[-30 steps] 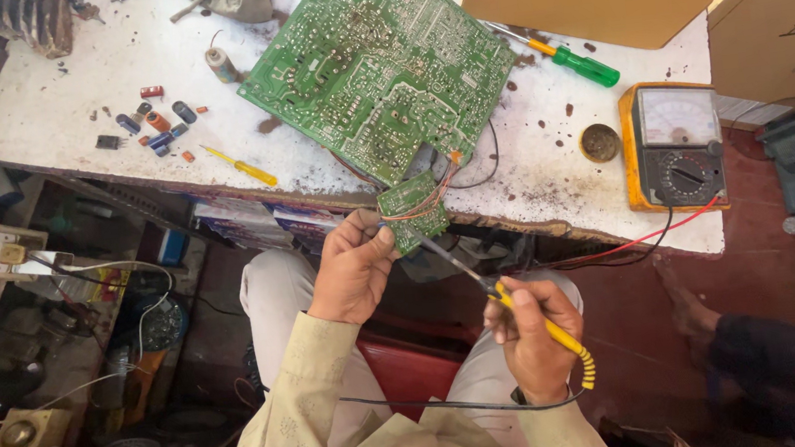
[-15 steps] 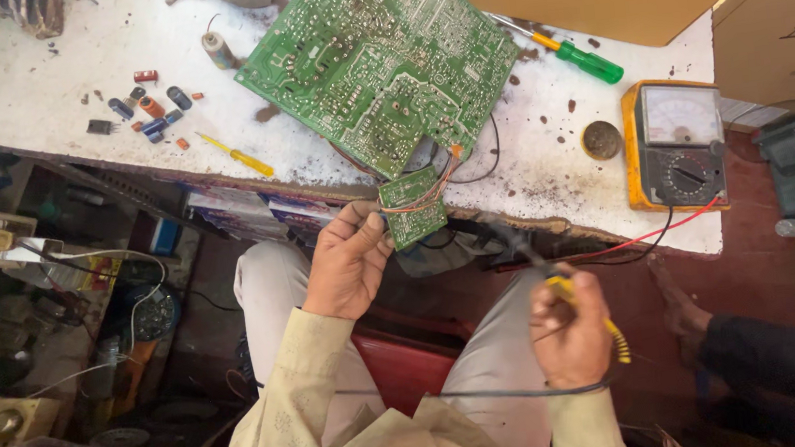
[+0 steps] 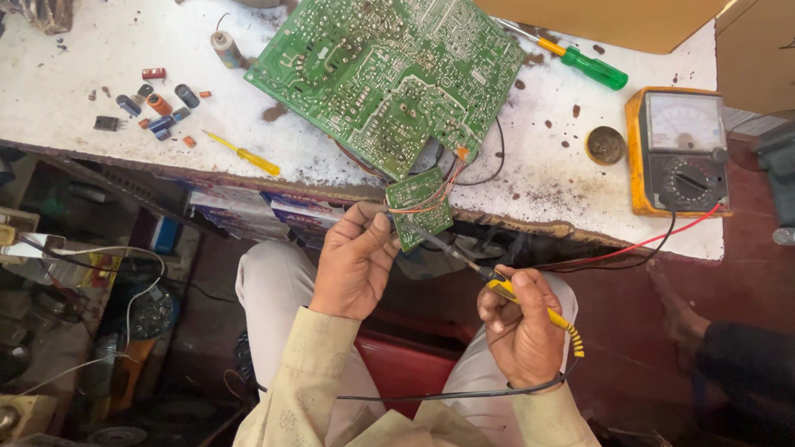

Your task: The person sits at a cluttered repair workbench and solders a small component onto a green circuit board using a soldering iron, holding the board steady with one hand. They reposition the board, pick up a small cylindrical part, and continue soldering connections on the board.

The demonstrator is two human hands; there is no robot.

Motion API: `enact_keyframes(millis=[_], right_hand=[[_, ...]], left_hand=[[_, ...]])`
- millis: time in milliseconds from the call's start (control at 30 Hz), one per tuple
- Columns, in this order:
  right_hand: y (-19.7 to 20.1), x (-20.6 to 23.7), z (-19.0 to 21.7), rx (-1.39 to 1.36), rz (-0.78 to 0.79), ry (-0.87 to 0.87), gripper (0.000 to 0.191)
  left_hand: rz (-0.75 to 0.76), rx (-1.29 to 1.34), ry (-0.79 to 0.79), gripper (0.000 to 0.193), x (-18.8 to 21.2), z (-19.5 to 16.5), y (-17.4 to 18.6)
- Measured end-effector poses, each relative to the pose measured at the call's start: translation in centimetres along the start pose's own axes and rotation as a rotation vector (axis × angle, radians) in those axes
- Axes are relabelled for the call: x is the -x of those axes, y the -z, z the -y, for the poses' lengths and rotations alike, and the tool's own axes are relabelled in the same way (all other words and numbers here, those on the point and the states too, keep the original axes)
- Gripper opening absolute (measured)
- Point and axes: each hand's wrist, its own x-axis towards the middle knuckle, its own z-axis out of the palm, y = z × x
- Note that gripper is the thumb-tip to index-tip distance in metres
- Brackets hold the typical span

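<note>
Your left hand (image 3: 355, 266) pinches the small green board (image 3: 418, 208) at frame center; right hand (image 3: 521, 323) grips the soldering iron (image 3: 480, 274) w/ tip touching it (big board (image 3: 387, 59) above).

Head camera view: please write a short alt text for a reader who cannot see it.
A seated person's left hand holds a small green circuit board at the edge of a white workbench, while the right hand points a yellow-handled soldering iron at it. A large green circuit board, an orange analog multimeter and a green screwdriver lie on the bench.
</note>
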Motion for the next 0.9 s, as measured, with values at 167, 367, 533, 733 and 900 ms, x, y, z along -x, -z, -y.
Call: enact_keyframes(millis=[167, 367, 533, 733, 900], right_hand=[[-0.4, 0.0, 0.0, -0.001, -0.014, -0.025, 0.025], [-0.3, -0.2, -0.5, -0.011, -0.057, -0.081, 0.029], [0.4, -0.6, -1.1, -0.143, -0.077, -0.248, 0.028], [0.2, -0.8, -1.1, -0.138, -0.053, -0.274, 0.027], [-0.4, -0.8, -0.6, -0.104, -0.018, -0.227, 0.024]], left_hand=[[-0.005, -0.01, 0.006, 0.004, 0.1, -0.2, 0.0], [-0.016, -0.011, 0.017, 0.004, 0.0, -0.4, 0.0], [-0.015, -0.01, 0.019, 0.004, 0.1, -0.4, -0.1], [-0.012, -0.011, 0.019, 0.004, -0.1, -0.5, 0.0], [0.001, -0.002, 0.017, 0.005, 0.0, -0.5, -0.3]])
